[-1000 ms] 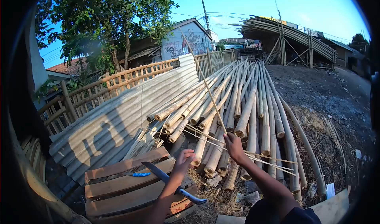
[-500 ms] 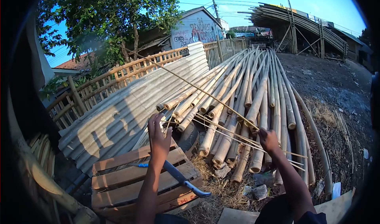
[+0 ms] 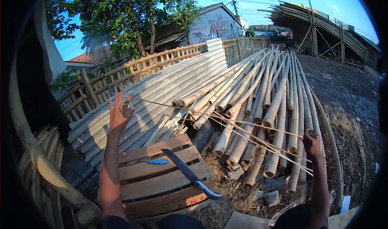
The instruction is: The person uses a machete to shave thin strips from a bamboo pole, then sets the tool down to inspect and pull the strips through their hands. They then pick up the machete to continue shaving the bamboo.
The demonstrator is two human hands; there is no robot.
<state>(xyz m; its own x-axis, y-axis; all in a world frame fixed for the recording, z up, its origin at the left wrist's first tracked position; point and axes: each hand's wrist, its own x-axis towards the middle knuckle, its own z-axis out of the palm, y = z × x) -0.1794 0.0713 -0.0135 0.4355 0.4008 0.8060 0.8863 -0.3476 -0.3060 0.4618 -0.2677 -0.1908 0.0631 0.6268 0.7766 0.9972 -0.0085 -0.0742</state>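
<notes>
Thin strip: centre of frame | right hand: curled round its right end | left hand: fingers spread | likely light, springy (edges perhaps sharp); grip near ends

Graffiti'd bldg behind fence, corrug. sheet pt. sunlit.
</notes>
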